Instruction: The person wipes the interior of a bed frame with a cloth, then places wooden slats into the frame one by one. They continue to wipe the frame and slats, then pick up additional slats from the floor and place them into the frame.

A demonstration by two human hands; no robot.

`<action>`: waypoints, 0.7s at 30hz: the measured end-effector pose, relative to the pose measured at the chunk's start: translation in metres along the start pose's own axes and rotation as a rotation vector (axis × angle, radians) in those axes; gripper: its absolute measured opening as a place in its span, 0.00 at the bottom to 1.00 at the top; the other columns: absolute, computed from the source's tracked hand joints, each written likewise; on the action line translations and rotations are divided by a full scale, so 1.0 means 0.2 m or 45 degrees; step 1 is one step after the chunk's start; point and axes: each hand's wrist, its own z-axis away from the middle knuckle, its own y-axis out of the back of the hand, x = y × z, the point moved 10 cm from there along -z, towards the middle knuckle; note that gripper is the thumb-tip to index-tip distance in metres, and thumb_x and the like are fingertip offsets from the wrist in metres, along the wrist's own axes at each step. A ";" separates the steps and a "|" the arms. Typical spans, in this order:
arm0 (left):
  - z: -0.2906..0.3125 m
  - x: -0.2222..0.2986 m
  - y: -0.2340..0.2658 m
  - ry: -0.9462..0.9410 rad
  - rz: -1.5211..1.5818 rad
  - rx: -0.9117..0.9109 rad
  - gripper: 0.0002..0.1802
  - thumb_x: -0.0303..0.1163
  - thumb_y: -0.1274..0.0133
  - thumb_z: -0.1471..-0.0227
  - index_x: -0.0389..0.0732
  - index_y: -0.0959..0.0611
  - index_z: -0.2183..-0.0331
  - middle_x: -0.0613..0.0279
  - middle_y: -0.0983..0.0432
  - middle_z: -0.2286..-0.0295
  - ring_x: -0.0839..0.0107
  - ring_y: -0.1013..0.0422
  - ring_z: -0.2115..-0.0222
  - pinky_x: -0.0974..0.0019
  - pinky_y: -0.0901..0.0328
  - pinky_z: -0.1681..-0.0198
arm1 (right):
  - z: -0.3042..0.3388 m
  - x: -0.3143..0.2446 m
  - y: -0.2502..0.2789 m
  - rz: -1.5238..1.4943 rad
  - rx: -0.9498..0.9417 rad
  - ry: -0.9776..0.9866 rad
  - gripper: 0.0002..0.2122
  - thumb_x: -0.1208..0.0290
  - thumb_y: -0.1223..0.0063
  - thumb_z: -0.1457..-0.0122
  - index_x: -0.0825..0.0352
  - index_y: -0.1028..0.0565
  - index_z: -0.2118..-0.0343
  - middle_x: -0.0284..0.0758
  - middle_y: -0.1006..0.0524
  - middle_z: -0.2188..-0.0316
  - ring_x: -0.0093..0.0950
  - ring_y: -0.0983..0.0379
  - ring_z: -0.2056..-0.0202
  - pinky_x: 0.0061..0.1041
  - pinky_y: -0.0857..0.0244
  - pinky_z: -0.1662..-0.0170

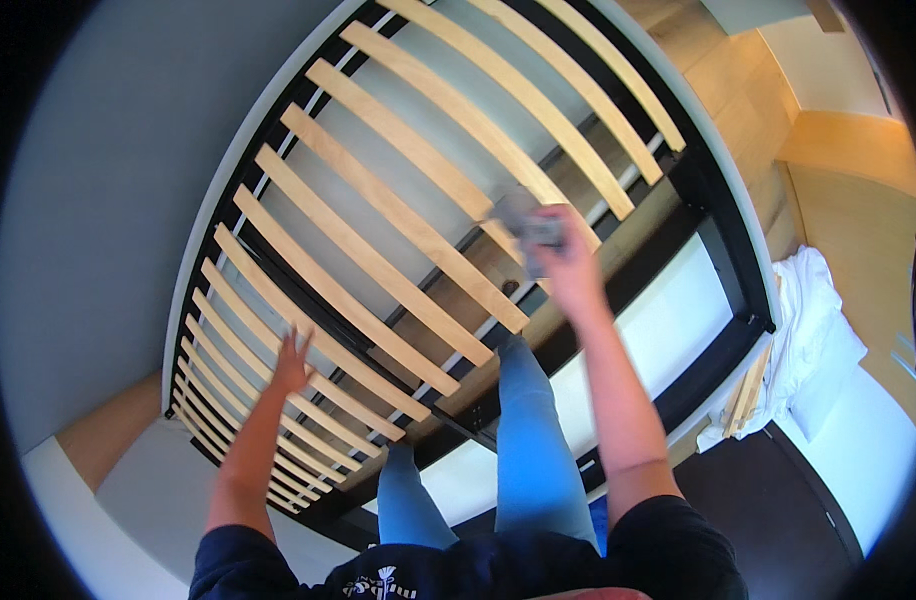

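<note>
My right hand [568, 255] is closed around a small grey cloth-like thing [523, 225]. Motion smears it, so its exact kind is unclear. It is over the wooden slats [418, 225] of a bed base, near their right ends. Farther left, my left hand [293, 362] has its fingers spread and holds nothing. It is over or against a slat near the middle of the row; whether it touches is hard to tell. The slats lie side by side across the black bed frame [723, 190], with gaps showing the floor between them.
My legs stand at the slats' near ends, inside the frame. A large grey panel [108, 200] rises on the left. At the right lie crumpled white bedding [813, 310] and several loose wooden strips [748, 395]. A dark brown panel [768, 500] is at lower right.
</note>
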 end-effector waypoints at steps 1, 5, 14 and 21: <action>0.24 0.03 -0.15 0.021 0.030 -0.086 0.58 0.39 0.35 0.62 0.55 0.53 0.36 0.39 0.66 0.38 0.34 0.59 0.39 0.42 0.57 0.38 | 0.05 -0.04 0.31 -0.050 0.162 0.108 0.19 0.84 0.45 0.53 0.62 0.31 0.56 0.32 0.30 0.59 0.25 0.33 0.57 0.29 0.37 0.53; 1.07 0.22 -0.46 0.369 0.194 -0.461 0.50 0.40 0.39 0.58 0.52 0.47 0.37 0.37 0.64 0.39 0.38 0.61 0.38 0.45 0.57 0.37 | 0.20 -0.29 1.60 0.046 0.714 0.205 0.21 0.74 0.39 0.48 0.61 0.33 0.51 0.35 0.32 0.55 0.25 0.33 0.57 0.25 0.38 0.53; 2.21 0.44 -0.28 1.007 0.406 -0.683 0.32 0.40 0.43 0.57 0.60 0.28 0.47 0.44 0.47 0.41 0.46 0.52 0.39 0.52 0.50 0.38 | -0.14 -0.87 3.17 -0.665 1.126 0.496 0.24 0.57 0.62 0.36 0.73 0.38 0.45 0.46 0.35 0.45 0.41 0.38 0.45 0.45 0.41 0.43; 2.29 0.08 -0.18 0.759 0.212 -0.572 0.26 0.39 0.44 0.56 0.57 0.23 0.51 0.47 0.34 0.49 0.52 0.42 0.45 0.55 0.44 0.42 | -0.13 -1.24 3.57 -0.972 0.954 0.759 0.21 0.70 0.72 0.39 0.75 0.41 0.45 0.49 0.39 0.44 0.47 0.41 0.43 0.55 0.44 0.41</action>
